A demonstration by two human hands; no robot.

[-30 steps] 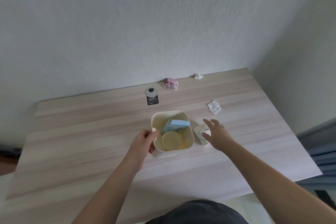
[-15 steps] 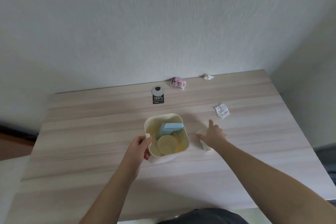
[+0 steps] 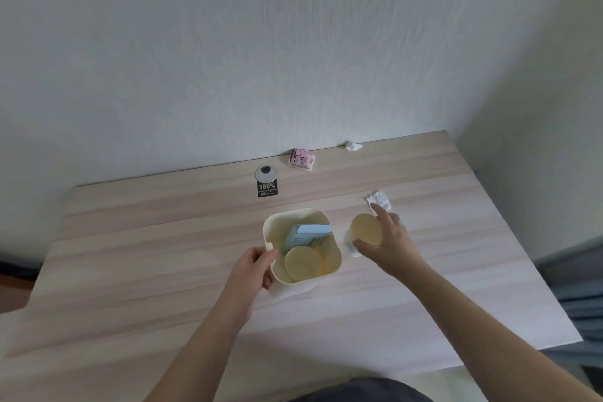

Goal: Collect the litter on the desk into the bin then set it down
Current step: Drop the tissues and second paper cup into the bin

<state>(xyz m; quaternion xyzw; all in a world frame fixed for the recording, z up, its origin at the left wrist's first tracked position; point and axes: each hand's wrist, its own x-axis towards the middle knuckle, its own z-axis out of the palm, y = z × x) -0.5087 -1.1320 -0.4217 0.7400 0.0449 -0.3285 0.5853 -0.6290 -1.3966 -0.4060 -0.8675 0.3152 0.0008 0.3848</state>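
Our right hand (image 3: 388, 243) now grips a paper cup (image 3: 363, 235), lifted off the desk (image 3: 163, 254) at three o'clock of the bin (image 3: 301, 245); half a second ago it lay flat under our fingers. Our left hand (image 3: 253, 268) still pinches the bin's nine o'clock rim. Inside lie a blue carton (image 3: 306, 235) and another cup (image 3: 301, 263), partly hidden. A crumpled tissue (image 3: 378, 201) sits beyond, partly hidden by our fingertips.

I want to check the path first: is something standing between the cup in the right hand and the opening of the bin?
Nothing visible does. The right hand holds the cup just right of the bin, with only bare desk between them. The bin's top is open, though a blue carton and another cup already fill much of it.
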